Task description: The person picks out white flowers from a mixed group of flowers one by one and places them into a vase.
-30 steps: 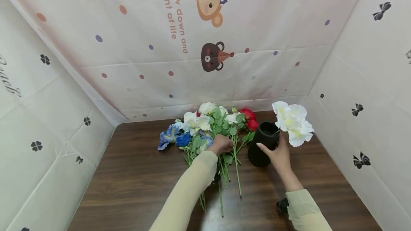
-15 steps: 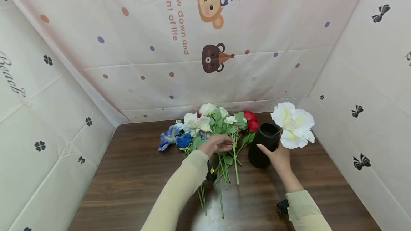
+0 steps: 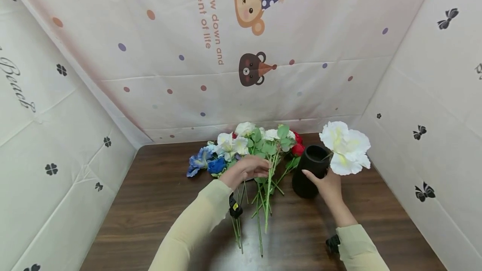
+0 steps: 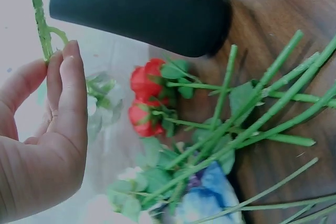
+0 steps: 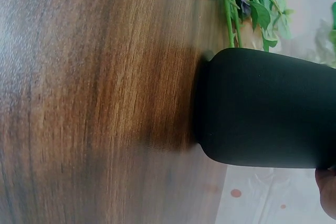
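My left hand [image 3: 246, 170] pinches a green flower stem [image 4: 39, 17] between thumb and fingertips, above the pile. Leaves and white blooms [image 3: 270, 134] show at the top of this stem, partly mixed with flowers behind. My right hand [image 3: 328, 187] grips the side of a black vase [image 3: 306, 181], thumb toward the front, with the other fingers mostly hidden. The vase stands on the table, and one large white flower [image 3: 345, 147] leans out of its mouth to the right. Only a fingertip and the vase's lower part show in the right wrist view.
Left of the vase lies a pile of artificial flowers: blue blooms [image 3: 216, 165], white blooms [image 3: 226, 143] and red roses [image 4: 147, 98]. Several loose stems [image 3: 260, 233] point toward the near edge. Printed cloth walls [image 3: 180, 103] enclose the brown wooden table [image 3: 162, 204].
My left hand has shifted slightly left and up from the pile, lifting the stem, whose lower end has swung left. The right hand keeps its hold on the vase.
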The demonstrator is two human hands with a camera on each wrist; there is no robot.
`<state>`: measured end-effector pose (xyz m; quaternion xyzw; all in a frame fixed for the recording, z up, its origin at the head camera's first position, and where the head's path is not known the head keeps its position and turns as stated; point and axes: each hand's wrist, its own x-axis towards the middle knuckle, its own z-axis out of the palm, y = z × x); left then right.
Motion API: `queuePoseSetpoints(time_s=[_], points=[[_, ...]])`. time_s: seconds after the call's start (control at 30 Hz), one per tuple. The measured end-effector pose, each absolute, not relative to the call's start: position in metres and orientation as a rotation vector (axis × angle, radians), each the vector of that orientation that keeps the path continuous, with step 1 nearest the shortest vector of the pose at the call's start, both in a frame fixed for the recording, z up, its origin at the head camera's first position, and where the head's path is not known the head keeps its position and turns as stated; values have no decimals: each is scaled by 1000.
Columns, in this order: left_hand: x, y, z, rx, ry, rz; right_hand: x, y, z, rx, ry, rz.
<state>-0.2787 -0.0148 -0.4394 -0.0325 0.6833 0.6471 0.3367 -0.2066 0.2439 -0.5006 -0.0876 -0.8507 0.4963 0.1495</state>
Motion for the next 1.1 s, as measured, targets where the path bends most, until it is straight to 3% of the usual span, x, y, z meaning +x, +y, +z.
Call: queuePoseSetpoints(time_s=[0.2, 0.67, 1.1], points=[[-281, -14, -410, 46, 1914, 1690, -209, 245, -503, -185, -2392, 1393], [-280, 6, -294, 368, 2166, 2089, -209, 245, -503, -166, -2374, 1397], [-278, 47, -283, 734, 2406, 2250, -206, 245, -500, -194, -2473, 1395]])
